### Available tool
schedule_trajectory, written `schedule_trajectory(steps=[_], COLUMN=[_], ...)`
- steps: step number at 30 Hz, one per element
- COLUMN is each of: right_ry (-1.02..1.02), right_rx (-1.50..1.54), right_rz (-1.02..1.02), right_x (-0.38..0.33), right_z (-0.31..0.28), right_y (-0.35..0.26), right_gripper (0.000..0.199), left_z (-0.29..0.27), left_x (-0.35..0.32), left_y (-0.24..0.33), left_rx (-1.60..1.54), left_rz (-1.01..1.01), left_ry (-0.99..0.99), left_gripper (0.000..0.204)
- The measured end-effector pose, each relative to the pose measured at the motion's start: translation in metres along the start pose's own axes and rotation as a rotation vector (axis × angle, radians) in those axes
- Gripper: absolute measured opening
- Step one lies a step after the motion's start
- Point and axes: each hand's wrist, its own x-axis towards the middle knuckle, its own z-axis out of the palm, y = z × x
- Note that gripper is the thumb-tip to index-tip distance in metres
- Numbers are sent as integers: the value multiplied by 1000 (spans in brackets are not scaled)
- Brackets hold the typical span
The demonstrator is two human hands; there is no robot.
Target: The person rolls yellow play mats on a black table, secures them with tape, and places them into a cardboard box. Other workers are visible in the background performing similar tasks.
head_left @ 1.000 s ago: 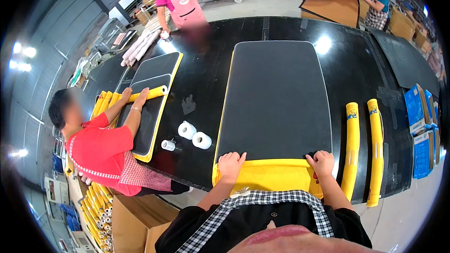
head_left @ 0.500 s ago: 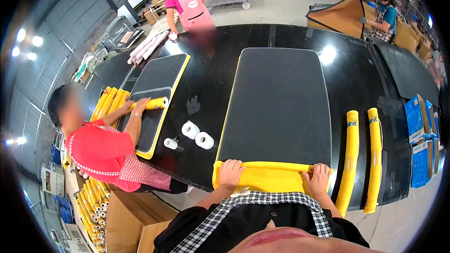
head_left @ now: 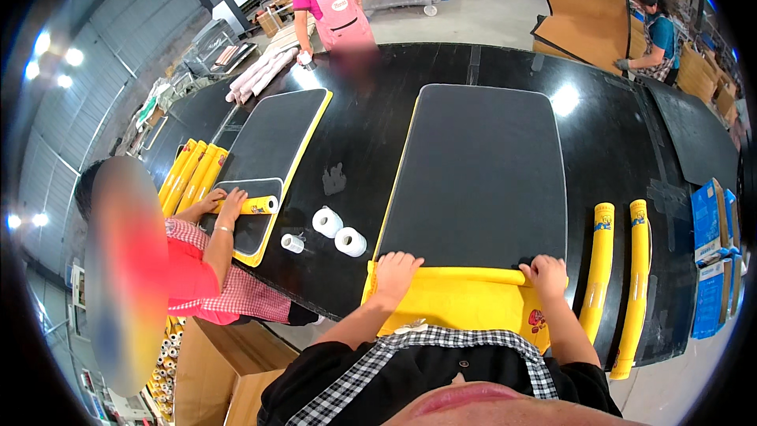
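A worker's two hands press on the rolled near end of a large mat, dark grey on top and yellow beneath, spread on a glossy black table. The left hand lies flat with fingers spread on the left end of the yellow roll; the right hand curls loosely over the right end, fingertips on the fold. Neither hand is closed into a fist. The roll runs from 9 o'clock to 3 o'clock between the hands, while the mat's long axis points away from the worker toward 12 o'clock, its unrolled grey face stretching beyond the fingertips. The yellow underside hangs over the table's near edge, below both wrists.

At 3 o'clock of the right hand, two finished yellow rolls lie side by side on the table, lengthwise toward 12 o'clock. At 9 o'clock of the left hand, near it, stand two white tape rolls and a smaller one.

Farther left, a seated person in red rolls a second, narrower mat with both hands, a bundle of yellow rolls beside it. At the far side of the table stands a person in a pink apron; at 1 o'clock another person handles brown board.
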Motion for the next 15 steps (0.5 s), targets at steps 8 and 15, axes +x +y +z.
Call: schedule_trajectory(steps=[8,15], right_ry=[77,-134], right_rx=[-112,-54], right_rz=[37,101], right_x=[-45,43], right_z=[-14,-11], right_y=[-48,-29], right_gripper=[59,38], left_z=[-23,-6], left_x=[-22,34], left_y=[13,-3], left_rx=[-17,-161], left_rz=[49,25], left_ry=[-96,-46], left_gripper=[35,16])
